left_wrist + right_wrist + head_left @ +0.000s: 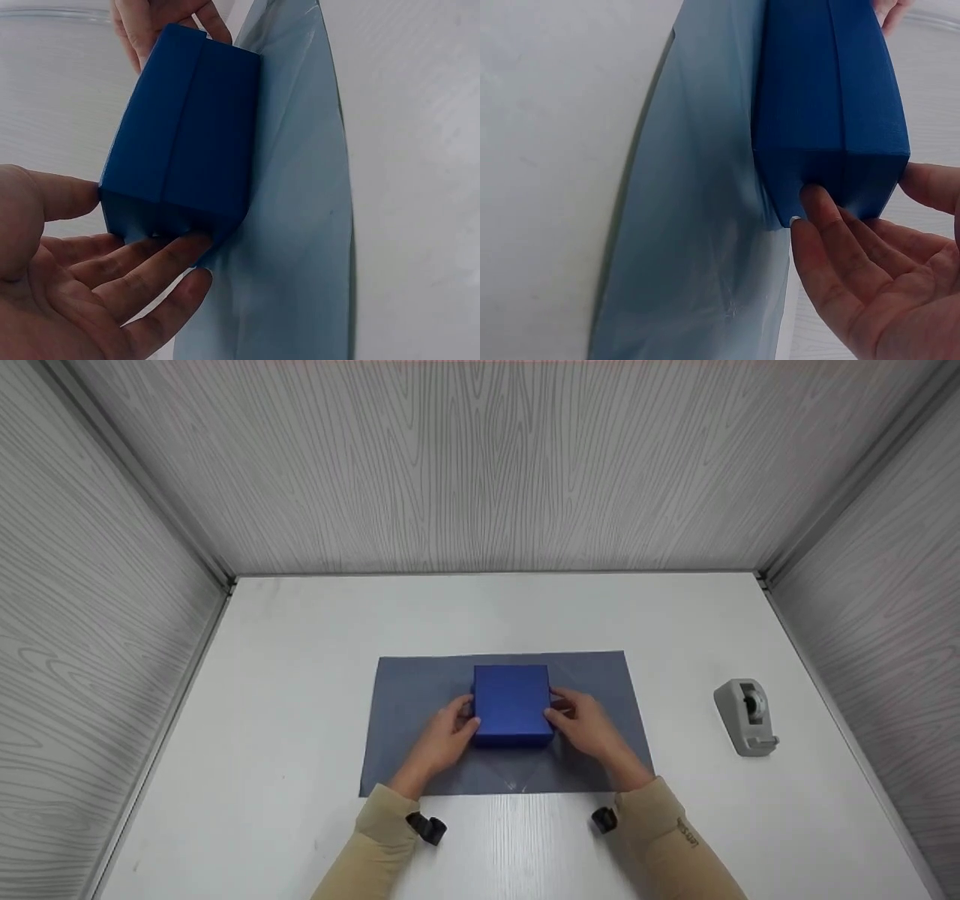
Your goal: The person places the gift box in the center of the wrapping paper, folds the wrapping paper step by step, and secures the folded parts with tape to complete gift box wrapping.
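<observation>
A blue lidded box (512, 701) sits on a blue-grey sheet of wrapping paper (405, 720), near its middle. From the left side my left hand (442, 739) holds the box, its thumb at the top edge and its fingers against the side wall, as the left wrist view shows on the box end (180, 214). My right hand (589, 724) grips the opposite side in the same way. In the right wrist view its fingertips (817, 202) touch the box wall below the lid seam. The box's underside is hidden.
To the right on the white table (262, 697) stands a grey tape dispenser (747, 716) with a roll in it. Grey wood-grain panels (480, 472) enclose the table at the back and both sides. A black wrist camera (427, 826) is strapped at the left sleeve.
</observation>
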`<state>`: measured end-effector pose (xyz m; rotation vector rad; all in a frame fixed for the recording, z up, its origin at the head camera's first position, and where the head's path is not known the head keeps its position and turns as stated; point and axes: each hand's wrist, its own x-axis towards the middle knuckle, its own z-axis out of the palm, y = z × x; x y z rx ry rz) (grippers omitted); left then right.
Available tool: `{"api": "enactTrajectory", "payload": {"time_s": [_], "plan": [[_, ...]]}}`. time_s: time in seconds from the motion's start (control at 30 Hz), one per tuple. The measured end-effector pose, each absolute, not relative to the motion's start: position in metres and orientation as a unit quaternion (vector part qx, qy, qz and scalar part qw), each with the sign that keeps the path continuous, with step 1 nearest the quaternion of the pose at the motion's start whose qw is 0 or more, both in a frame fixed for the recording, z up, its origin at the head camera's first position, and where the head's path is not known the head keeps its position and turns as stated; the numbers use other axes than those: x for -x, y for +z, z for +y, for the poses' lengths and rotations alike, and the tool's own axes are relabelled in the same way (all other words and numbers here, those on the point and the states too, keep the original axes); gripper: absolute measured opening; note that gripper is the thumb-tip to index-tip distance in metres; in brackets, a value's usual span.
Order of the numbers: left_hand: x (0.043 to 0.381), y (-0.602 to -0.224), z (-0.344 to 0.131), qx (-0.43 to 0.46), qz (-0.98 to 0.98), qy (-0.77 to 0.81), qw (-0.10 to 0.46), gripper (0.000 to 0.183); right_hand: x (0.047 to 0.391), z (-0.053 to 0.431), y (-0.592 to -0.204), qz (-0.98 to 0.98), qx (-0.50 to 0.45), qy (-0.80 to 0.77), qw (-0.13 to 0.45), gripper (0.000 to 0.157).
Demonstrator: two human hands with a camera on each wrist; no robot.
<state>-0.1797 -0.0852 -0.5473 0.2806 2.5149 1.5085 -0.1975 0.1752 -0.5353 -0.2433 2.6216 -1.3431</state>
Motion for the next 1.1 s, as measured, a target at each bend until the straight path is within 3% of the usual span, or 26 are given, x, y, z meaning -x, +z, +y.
{"api": "enactTrajectory", "payload": {"time_s": [1.1], "plan": [[0.1780, -0.5527, -0.0868, -0.094, 0.850, 0.511, 0.088, 0.047, 0.1976, 0.1756, -0.5390, 0.877, 0.084, -0.464, 0.088, 0.048]]}}
